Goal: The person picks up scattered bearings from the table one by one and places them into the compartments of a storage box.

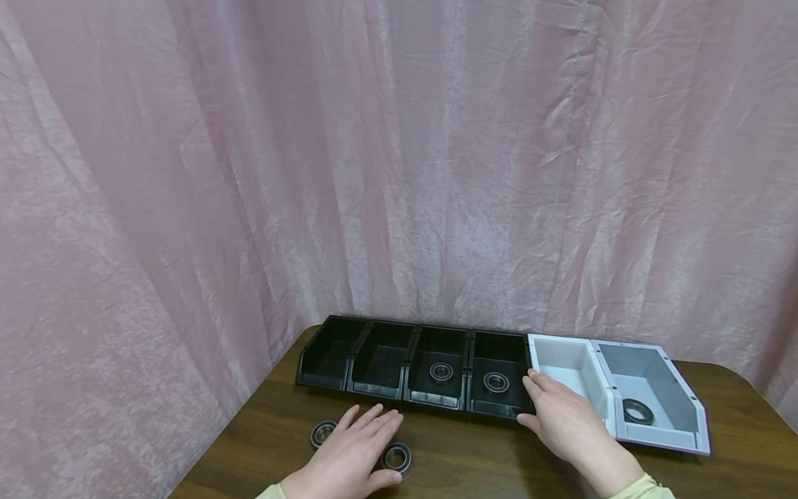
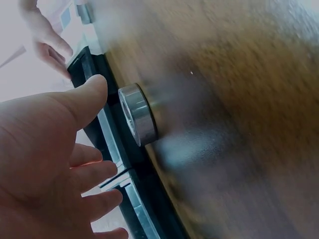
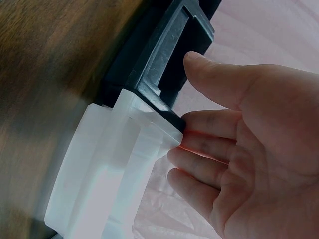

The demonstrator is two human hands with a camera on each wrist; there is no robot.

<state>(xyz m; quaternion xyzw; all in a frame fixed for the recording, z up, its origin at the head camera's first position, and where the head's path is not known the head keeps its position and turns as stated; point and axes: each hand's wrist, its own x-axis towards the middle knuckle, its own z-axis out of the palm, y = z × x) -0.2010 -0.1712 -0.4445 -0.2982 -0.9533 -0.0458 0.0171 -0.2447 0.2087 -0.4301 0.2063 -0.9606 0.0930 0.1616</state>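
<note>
Two ball bearings lie on the brown table near my left hand (image 1: 355, 457): one bearing (image 1: 316, 433) by its outer side, the other (image 1: 406, 459) beside the thumb. Fingers spread, this hand hovers low and holds nothing; in the left wrist view a bearing (image 2: 143, 117) shows just past the thumb tip. My right hand (image 1: 570, 423) is over the join between the rightmost black bin (image 1: 497, 406) and the white bin (image 1: 551, 340). Its fingers are loosely extended, with fingertips right at the bins' rims in the right wrist view, and nothing lies in the palm.
Four-sided open bins stand in a row at the table's back. The two middle-right black bins each contain a bearing (image 1: 441, 365), (image 1: 496, 375). Another bearing (image 1: 627, 412) lies in the grey bin (image 1: 701, 430) at the right end. A pink curtain (image 1: 399, 173) hangs behind.
</note>
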